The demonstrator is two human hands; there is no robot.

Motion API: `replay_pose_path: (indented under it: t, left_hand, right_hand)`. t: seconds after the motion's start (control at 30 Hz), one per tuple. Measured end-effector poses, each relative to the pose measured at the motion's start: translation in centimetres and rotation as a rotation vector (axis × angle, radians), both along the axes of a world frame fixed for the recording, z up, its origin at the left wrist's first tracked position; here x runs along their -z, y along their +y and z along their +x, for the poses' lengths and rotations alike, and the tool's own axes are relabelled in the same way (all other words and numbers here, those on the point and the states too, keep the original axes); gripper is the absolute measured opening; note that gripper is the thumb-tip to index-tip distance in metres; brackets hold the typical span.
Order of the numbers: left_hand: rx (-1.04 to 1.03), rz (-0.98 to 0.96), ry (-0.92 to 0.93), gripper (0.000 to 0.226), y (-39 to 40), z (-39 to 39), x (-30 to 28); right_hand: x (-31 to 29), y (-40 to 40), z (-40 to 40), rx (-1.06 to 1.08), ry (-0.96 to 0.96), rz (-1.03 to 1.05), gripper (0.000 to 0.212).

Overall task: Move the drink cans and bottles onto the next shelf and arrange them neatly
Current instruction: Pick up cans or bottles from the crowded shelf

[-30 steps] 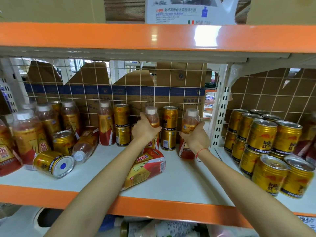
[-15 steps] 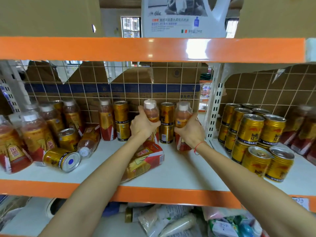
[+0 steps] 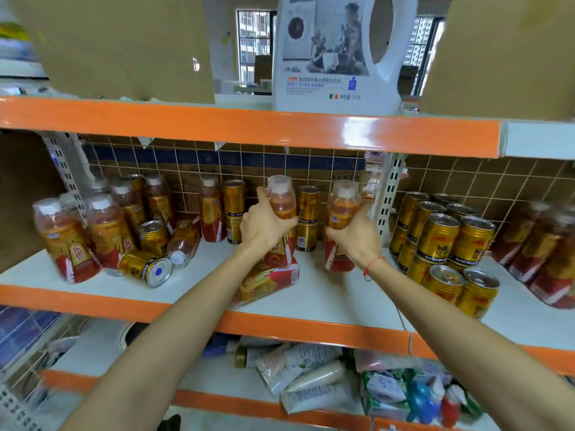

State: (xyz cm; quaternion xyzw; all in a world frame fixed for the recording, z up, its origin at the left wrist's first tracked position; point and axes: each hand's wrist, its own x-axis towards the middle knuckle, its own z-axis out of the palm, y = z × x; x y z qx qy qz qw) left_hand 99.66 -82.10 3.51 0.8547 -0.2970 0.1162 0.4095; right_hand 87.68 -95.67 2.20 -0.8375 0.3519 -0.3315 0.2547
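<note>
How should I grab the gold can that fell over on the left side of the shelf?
Wrap your fingers around the round middle of the fallen can, coming down from above at the front. It lies on its side near the shelf edge, its base facing you, with bottles crowded behind it, so the top and front are the free ways in.

Bare white shelf (image 3: 326,293) front right of toppled bottle (image 3: 267,283); stacked gold cans (image 3: 448,241) crowd right bay; upright post (image 3: 387,194) divides bays.

Orange-edged shelving (image 3: 249,132) with wire-grid backing (image 3: 466,178); barred windows (image 3: 253,42) glow behind.
</note>
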Motion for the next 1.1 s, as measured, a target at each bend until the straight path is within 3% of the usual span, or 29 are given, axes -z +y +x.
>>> replay_pose_path:
  t: [0.27, 0.8, 1.1]
  left_hand:
    - [-0.046, -0.013, 0.039, 0.079, 1.5, -2.9, 0.5]
    - [0.041, 0.015, 0.136, 0.071, 6.2, -11.2, 1.0]
    - [0.094, 0.115, 0.150, 0.071, 4.9, -18.5, 1.6]
  right_hand:
    - [0.6, 1.7, -3.6, -0.009, -0.014, 0.019, 0.084]
    - [0.5, 7.5, -12.1, 0.129, 0.006, 0.067, 0.066]
    - [1.4, 7.9, -19.8, 0.250, 0.046, 0.083, 0.075]
